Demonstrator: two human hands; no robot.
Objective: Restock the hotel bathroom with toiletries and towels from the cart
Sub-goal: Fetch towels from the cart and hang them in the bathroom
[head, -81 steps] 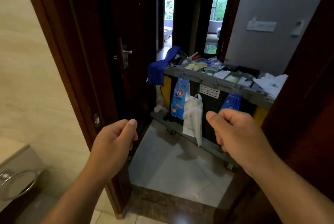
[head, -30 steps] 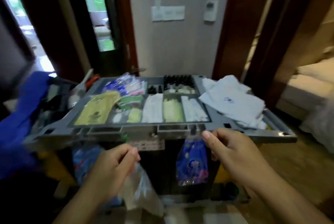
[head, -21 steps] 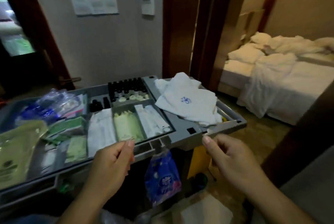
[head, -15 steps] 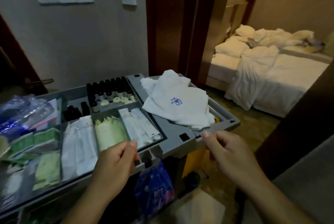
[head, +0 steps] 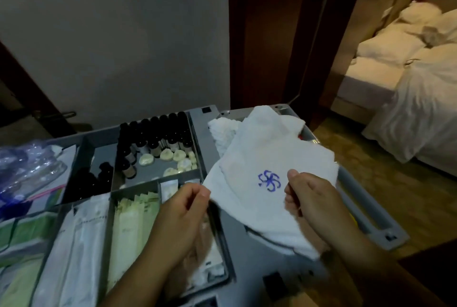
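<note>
left hand (head: 183, 210) pinches white towel (head: 259, 155) at its left corner | right hand (head: 311, 197) grips its right side, thumb on top beside blue emblem | towel between the hands, emblem up, long axis running away from them, over right end of grey cart (head: 371, 207) | dark bottles (head: 158, 133) beyond left hand | open floor and bed (head: 420, 108) far right

My right grip (head: 309, 197) covers the right edge of the white towel (head: 259, 158). My left forearm (head: 158, 244) hides packets (head: 214, 253), lower middle. Cart tray (head: 371, 210) runs off left and bottom edges. Bottles (head: 158, 138): labels unreadable.
</note>
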